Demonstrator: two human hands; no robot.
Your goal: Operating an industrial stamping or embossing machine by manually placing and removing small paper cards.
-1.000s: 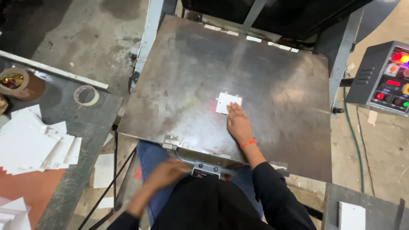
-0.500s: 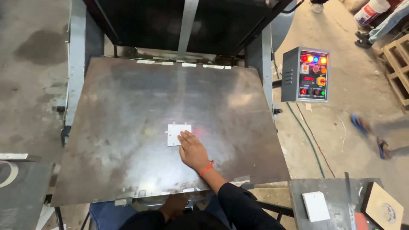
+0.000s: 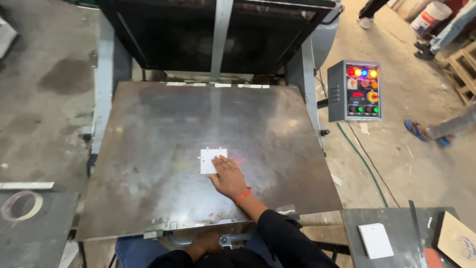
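A small white die-cut card (image 3: 210, 160) lies flat near the middle of a large dark steel plate (image 3: 163, 129) of a press machine. My right hand (image 3: 228, 177) rests flat on the plate with its fingertips on the card's lower right corner; a red band circles the wrist. A faint red light spot glows on the plate just right of the card. My left hand (image 3: 204, 243) is low at the plate's front edge, by a metal bar under the plate, fingers curled; what it grips is unclear.
A grey control box (image 3: 356, 91) with coloured lights and buttons stands right of the plate. A side table at the right carries a white card stack (image 3: 376, 240). A tape roll (image 3: 19, 205) lies at the left. Other people's feet (image 3: 421, 130) and a white bucket (image 3: 431, 16) are at the far right.
The view has swung to the right and closer; the left table with card piles has left the frame. My right hand has stayed on the card, and my left hand has dropped to the plate's front edge.
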